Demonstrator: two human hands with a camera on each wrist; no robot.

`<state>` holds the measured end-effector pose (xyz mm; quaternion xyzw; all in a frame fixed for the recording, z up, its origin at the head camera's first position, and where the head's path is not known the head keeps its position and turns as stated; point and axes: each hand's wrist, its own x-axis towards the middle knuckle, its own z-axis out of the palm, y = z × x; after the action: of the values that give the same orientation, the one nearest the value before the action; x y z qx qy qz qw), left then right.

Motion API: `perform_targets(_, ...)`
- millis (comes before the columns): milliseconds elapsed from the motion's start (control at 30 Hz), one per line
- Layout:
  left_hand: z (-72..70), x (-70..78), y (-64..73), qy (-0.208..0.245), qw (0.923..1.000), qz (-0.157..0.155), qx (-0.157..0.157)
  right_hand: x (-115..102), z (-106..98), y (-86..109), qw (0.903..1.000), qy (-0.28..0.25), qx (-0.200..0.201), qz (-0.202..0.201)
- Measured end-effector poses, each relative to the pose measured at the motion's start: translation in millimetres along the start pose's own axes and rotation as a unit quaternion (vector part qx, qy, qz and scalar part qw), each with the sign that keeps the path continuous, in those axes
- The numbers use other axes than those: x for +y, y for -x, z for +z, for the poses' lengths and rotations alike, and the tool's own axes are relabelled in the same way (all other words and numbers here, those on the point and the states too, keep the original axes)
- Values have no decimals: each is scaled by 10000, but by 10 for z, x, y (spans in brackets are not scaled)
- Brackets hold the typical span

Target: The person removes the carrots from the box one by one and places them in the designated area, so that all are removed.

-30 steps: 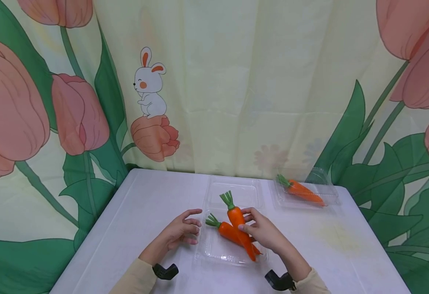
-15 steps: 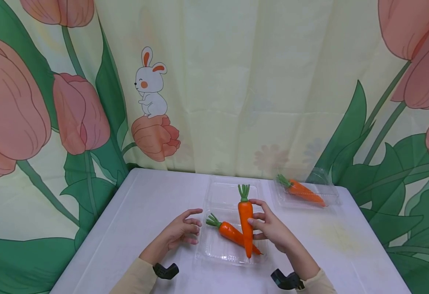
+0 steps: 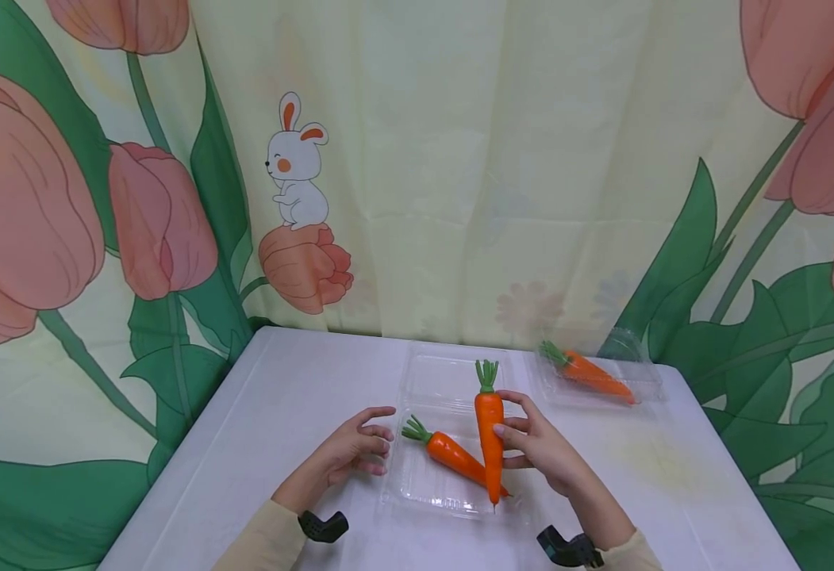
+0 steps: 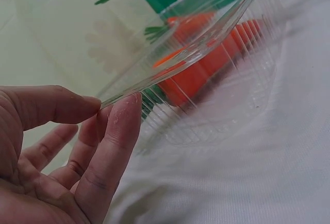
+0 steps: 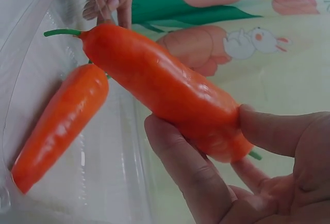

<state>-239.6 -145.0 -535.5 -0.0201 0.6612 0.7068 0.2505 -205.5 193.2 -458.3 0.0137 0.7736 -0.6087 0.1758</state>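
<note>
My right hand point(image 3: 547, 450) pinches an orange toy carrot point(image 3: 490, 432) between thumb and fingers, its green top pointing up. The carrot hangs over the right side of a clear plastic clamshell box point(image 3: 420, 485), whose lid lies folded back behind the base. Inside that base a second toy carrot point(image 3: 454, 455) lies diagonally, its tip partly behind the held one in the head view. At the box's left side is my left hand point(image 3: 351, 454). The left wrist view shows this hand's thumb and a finger point(image 4: 121, 126) pinching the clear rim point(image 4: 180, 65).
At the back right of the white table point(image 3: 302, 388) stands another clear clamshell box point(image 3: 555, 390), with a carrot point(image 3: 595, 374) in it. A curtain point(image 3: 459, 198) printed with tulips and a rabbit hangs right behind the table.
My right hand has moved right with the carrot, which has turned from a slant across the other carrot to nearly upright. The left hand stays at the box's rim.
</note>
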Motion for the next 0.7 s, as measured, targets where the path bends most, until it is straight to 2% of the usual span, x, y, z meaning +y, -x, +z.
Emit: perform_targets(700,2,6,11,17,10000,-16,-32,133,-227,73,9998,31,196,76)
